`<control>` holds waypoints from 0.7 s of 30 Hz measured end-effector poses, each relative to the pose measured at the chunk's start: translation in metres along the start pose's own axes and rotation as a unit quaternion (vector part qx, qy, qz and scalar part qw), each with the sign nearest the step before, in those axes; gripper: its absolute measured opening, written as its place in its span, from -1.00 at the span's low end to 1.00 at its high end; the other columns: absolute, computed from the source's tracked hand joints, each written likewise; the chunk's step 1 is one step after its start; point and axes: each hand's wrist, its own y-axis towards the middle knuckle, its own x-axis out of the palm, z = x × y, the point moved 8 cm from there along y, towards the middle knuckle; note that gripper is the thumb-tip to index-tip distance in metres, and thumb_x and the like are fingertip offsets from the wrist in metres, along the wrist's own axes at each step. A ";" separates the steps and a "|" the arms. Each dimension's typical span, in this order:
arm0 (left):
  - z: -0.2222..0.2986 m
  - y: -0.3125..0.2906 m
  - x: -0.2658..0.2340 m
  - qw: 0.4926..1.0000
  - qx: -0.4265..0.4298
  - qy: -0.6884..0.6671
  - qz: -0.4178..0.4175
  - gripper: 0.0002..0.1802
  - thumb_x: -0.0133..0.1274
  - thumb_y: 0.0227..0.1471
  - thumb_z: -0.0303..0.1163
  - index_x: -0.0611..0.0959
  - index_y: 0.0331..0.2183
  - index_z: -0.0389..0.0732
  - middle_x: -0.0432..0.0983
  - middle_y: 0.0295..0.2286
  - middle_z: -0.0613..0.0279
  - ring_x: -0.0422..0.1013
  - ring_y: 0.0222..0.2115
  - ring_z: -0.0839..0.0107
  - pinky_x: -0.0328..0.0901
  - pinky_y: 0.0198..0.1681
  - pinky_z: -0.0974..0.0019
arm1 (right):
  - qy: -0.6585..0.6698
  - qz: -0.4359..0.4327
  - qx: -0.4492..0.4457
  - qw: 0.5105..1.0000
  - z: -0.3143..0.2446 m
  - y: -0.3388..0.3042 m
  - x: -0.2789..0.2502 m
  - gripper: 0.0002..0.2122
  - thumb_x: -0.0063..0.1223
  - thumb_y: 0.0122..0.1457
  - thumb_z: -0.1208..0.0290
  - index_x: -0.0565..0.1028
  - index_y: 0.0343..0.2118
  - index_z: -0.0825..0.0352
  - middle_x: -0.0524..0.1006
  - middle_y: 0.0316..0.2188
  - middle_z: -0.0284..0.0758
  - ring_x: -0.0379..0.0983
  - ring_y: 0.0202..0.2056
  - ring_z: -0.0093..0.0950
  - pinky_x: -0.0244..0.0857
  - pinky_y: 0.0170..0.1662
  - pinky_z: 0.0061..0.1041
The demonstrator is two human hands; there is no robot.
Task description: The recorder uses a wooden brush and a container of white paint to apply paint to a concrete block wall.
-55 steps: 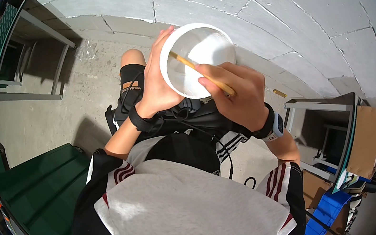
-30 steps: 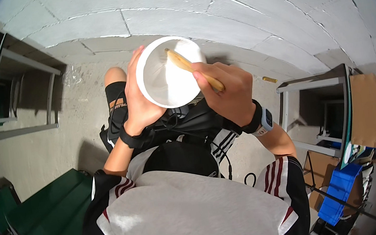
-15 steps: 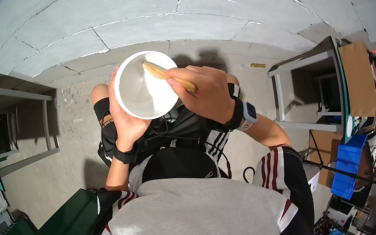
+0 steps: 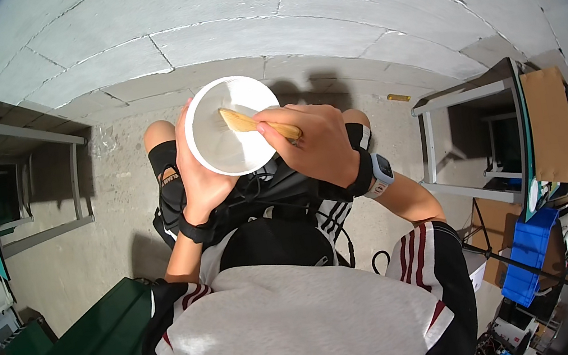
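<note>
In front of my lap, my left hand (image 4: 202, 173) wraps round the outside of a white round bucket (image 4: 210, 141), its fingers partly hidden behind the wall. The bucket's open mouth is tilted toward me, and bright light falls on its inner side. With fingers closed, my right hand (image 4: 315, 137) pinches a yellowish wooden tool (image 4: 238, 120) over the mouth. Its broad flat end points into the bucket, and its narrow end sticks out under my fingers. Whether that broad end touches the inside, and whether it carries bristles, I cannot tell.
A pale block wall (image 4: 224, 11) rises ahead of my knees. Metal-framed tables stand at left (image 4: 46, 240) and right (image 4: 461, 91). A dark green box (image 4: 97, 349) is at lower left, a blue bin (image 4: 530, 252) at lower right. A small yellow object (image 4: 398, 97) lies on the floor.
Within the bucket, the wooden tool's broad end has come down a little toward me, and the tool lies flatter. Both hands keep their holds. The whole view has shifted slightly.
</note>
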 end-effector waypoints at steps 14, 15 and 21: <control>0.002 0.003 -0.005 1.000 -0.003 0.005 0.007 0.21 0.51 -0.42 -0.47 0.20 0.25 -0.29 0.31 0.14 0.04 0.34 0.13 0.19 0.29 0.17 0.18 | -0.004 -0.028 0.032 0.999 0.003 0.000 -0.001 -0.92 0.23 0.13 0.44 0.65 -0.31 0.24 0.55 -0.61 -0.31 0.43 -0.67 -0.41 0.24 -0.59 -0.52; 0.003 0.003 -0.005 1.000 -0.007 0.005 0.008 0.20 0.52 -0.42 -0.46 0.21 0.25 -0.28 0.33 0.13 0.06 0.35 0.13 0.20 0.30 0.16 0.18 | 0.002 -0.036 0.060 0.998 0.007 -0.002 -0.003 -0.93 0.22 0.14 0.39 0.65 -0.33 0.21 0.59 -0.57 -0.32 0.46 -0.65 -0.36 0.27 -0.58 -0.50; -0.006 0.005 -0.001 0.999 -0.039 -0.011 -0.004 0.22 0.54 -0.48 -0.50 0.24 0.23 -0.24 0.37 0.11 0.10 0.36 0.12 0.24 0.32 0.16 0.19 | 0.123 0.039 0.111 0.985 0.030 -0.018 -0.027 -0.86 0.21 0.19 0.46 0.65 -0.22 0.36 0.65 -0.50 -0.27 0.58 -0.52 -0.57 0.35 -0.50 -0.65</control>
